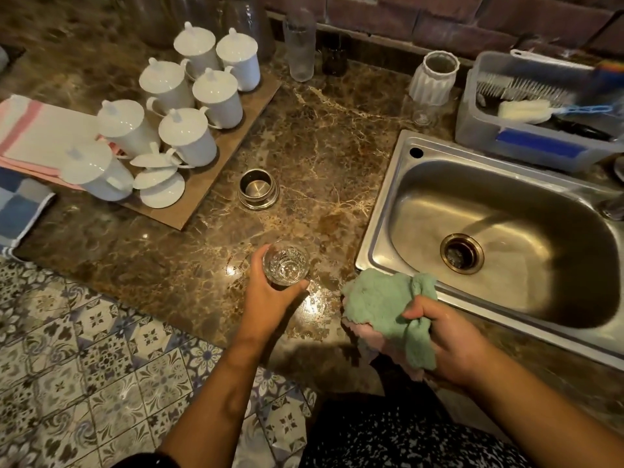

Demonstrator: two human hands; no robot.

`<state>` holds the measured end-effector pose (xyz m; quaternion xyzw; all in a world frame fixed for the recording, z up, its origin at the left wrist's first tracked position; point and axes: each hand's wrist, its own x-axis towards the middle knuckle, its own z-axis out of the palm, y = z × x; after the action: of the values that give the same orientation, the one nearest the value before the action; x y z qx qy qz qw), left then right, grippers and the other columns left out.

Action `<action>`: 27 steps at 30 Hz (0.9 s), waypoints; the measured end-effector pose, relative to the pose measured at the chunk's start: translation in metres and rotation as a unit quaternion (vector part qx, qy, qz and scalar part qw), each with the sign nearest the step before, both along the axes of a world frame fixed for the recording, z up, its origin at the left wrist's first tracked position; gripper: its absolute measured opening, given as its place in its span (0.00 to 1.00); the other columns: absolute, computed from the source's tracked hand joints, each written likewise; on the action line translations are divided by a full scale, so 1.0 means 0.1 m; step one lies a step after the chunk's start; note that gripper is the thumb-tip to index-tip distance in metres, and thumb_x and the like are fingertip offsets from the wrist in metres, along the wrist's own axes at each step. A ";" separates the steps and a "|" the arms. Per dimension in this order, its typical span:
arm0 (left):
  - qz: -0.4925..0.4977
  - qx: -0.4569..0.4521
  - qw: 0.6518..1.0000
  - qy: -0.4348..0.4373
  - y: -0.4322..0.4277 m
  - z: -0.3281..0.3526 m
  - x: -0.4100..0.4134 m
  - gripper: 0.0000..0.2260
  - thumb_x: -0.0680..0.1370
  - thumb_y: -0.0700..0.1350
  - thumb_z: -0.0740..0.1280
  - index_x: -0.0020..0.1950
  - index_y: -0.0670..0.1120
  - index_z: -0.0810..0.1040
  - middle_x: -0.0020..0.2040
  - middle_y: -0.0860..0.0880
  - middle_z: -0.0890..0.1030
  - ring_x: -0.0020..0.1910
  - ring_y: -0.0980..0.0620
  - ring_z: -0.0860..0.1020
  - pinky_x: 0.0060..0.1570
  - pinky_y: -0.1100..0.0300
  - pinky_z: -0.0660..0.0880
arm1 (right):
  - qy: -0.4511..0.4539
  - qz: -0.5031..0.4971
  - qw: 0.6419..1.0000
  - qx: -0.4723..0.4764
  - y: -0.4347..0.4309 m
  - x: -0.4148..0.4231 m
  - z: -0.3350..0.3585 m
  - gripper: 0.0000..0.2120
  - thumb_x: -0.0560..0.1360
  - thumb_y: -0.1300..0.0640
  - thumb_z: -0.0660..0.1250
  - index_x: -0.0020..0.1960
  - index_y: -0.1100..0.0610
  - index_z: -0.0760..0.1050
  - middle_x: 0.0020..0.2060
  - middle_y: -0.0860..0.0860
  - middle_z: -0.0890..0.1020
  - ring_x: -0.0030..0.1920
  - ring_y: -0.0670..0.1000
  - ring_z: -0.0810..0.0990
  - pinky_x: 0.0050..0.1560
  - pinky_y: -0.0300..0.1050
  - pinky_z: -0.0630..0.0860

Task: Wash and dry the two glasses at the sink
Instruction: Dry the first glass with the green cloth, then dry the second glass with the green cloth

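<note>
Your left hand (270, 295) grips a clear drinking glass (286, 267) upright, near the marble counter's (324, 157) front edge, just left of the steel sink (499, 244). Your right hand (452, 342) clutches a bunched green cloth (385, 302) at the sink's front-left corner.

Brown marble countertop (331, 146), red brick back wall (439, 18); patterned blue floor tiles (84, 366), dim warm light
</note>
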<state>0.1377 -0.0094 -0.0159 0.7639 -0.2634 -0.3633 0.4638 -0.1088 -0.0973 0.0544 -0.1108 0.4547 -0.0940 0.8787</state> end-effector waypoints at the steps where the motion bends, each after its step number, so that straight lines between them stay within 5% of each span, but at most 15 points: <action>1: 0.002 0.003 1.000 0.004 0.00 -0.02 0.00 0.40 0.67 0.43 0.82 0.72 0.58 0.65 0.71 0.50 0.73 0.71 0.49 0.71 0.74 0.44 0.67 | -0.012 0.004 1.000 0.003 0.00 0.00 0.01 0.37 0.61 0.67 0.64 0.71 0.64 0.68 0.59 0.69 0.81 0.55 0.68 0.81 0.61 0.66 0.76; 3: 0.000 0.006 1.000 0.008 0.01 -0.02 -0.01 0.40 0.67 0.45 0.82 0.72 0.60 0.64 0.71 0.50 0.72 0.72 0.49 0.71 0.74 0.43 0.66 | -0.027 0.003 1.000 0.011 0.00 -0.01 0.05 0.32 0.66 0.68 0.59 0.70 0.66 0.68 0.52 0.69 0.83 0.46 0.66 0.85 0.42 0.62 0.84; 4: -0.004 0.008 1.000 0.005 0.01 0.00 -0.01 0.41 0.67 0.45 0.82 0.72 0.61 0.63 0.72 0.50 0.72 0.72 0.49 0.70 0.75 0.42 0.65 | -0.039 -0.001 0.999 0.010 0.01 -0.02 0.06 0.33 0.65 0.69 0.59 0.71 0.66 0.67 0.55 0.70 0.81 0.49 0.67 0.85 0.43 0.65 0.83; 6: -0.015 0.016 1.000 -0.002 0.02 0.08 -0.03 0.44 0.69 0.44 0.81 0.76 0.61 0.57 0.77 0.48 0.66 0.76 0.48 0.65 0.77 0.43 0.61 | -0.065 -0.003 0.998 -0.008 0.02 -0.07 0.05 0.40 0.62 0.70 0.66 0.74 0.64 0.66 0.66 0.69 0.75 0.66 0.69 0.76 0.66 0.71 0.71; 8: -0.017 0.037 0.999 -0.001 0.02 0.21 -0.06 0.51 0.70 0.47 0.80 0.81 0.58 0.48 0.82 0.48 0.55 0.80 0.47 0.57 0.78 0.43 0.57 | -0.082 -0.002 0.996 -0.025 0.01 -0.14 0.05 0.47 0.57 0.71 0.74 0.75 0.62 0.65 0.70 0.69 0.71 0.73 0.68 0.69 0.75 0.68 0.59; 10: -0.010 0.062 0.998 -0.027 0.01 0.39 -0.14 0.54 0.71 0.51 0.79 0.82 0.56 0.41 0.83 0.49 0.47 0.81 0.46 0.52 0.77 0.41 0.56 | -0.093 -0.004 0.995 -0.042 0.03 -0.21 0.08 0.51 0.51 0.69 0.78 0.73 0.62 0.68 0.68 0.69 0.74 0.67 0.68 0.74 0.69 0.68 0.69; 12: -0.010 0.054 0.994 -0.095 0.00 0.61 -0.31 0.51 0.74 0.54 0.75 0.82 0.55 0.40 0.83 0.50 0.43 0.81 0.47 0.48 0.77 0.42 0.54 | -0.099 -0.005 0.994 -0.047 0.05 -0.32 0.13 0.51 0.47 0.68 0.80 0.71 0.63 0.70 0.65 0.68 0.77 0.55 0.66 0.81 0.50 0.62 0.83; 14: -0.031 0.005 0.988 -0.152 -0.03 0.86 -0.62 0.44 0.78 0.53 0.70 0.83 0.54 0.42 0.83 0.54 0.42 0.81 0.51 0.47 0.78 0.45 0.52 | -0.094 0.005 0.993 -0.065 0.06 -0.45 0.18 0.53 0.46 0.66 0.80 0.71 0.63 0.69 0.65 0.69 0.76 0.51 0.65 0.80 0.42 0.57 0.81; 18: -0.171 -0.103 0.963 -0.180 -0.21 1.17 -1.52 0.31 0.83 0.54 0.60 0.82 0.53 0.49 0.83 0.55 0.51 0.80 0.59 0.51 0.79 0.51 0.54 | -0.123 -0.021 0.988 -0.086 0.09 -0.79 0.29 0.51 0.47 0.68 0.79 0.70 0.66 0.69 0.63 0.69 0.76 0.59 0.66 0.75 0.63 0.65 0.70; 22: -0.307 -0.113 0.903 -0.277 -0.35 1.10 -2.35 0.26 0.83 0.58 0.51 0.81 0.53 0.57 0.81 0.53 0.60 0.81 0.56 0.53 0.79 0.44 0.52 | -0.202 -0.091 0.974 -0.055 0.07 -1.30 0.41 0.42 0.42 0.72 0.78 0.57 0.66 0.77 0.42 0.65 0.81 0.36 0.64 0.83 0.34 0.58 0.82; 27: -0.389 -0.100 0.832 -0.382 -0.58 1.04 -3.03 0.26 0.82 0.58 0.51 0.76 0.49 0.68 0.75 0.47 0.71 0.75 0.47 0.66 0.72 0.41 0.63 | -0.208 -0.172 0.961 -0.061 0.06 -2.07 0.42 0.38 0.43 0.71 0.78 0.54 0.64 0.83 0.49 0.63 0.81 0.45 0.62 0.84 0.46 0.57 0.82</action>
<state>-0.1656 -0.0670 0.0877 0.6255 -0.7299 -0.1646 0.2210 -0.3154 -0.0908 0.0969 -0.0623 0.2672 -0.2922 0.9162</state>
